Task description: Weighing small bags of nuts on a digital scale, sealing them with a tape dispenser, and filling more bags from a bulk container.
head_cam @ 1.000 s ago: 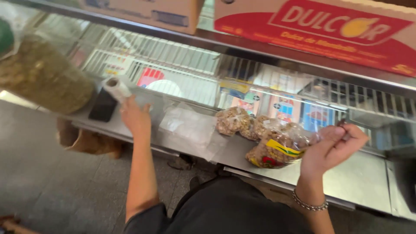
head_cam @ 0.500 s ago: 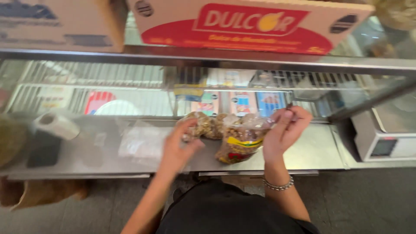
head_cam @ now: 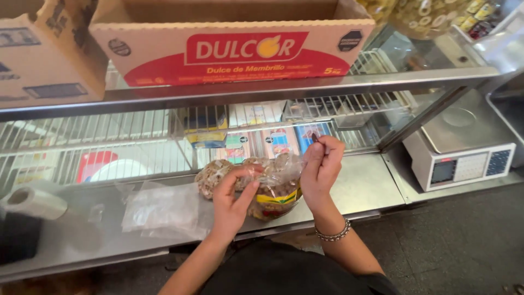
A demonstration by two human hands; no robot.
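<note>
While the left hand (head_cam: 232, 199) clasps the soft, lumpy clear bag (head_cam: 273, 188) near the counter (head_cam: 360, 186) front edge, the right hand (head_cam: 322, 166) pinches its gathered neck — thin, slippery film, probably best held there.

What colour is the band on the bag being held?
Yellow, on the clear bag; head view.

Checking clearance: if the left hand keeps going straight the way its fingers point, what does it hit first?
The left hand points up and away, already resting against the clear bag of nuts. Straight on, it would likely press into that bag first, then the second bag and the display case glass behind. Depth is hard to judge.
</note>
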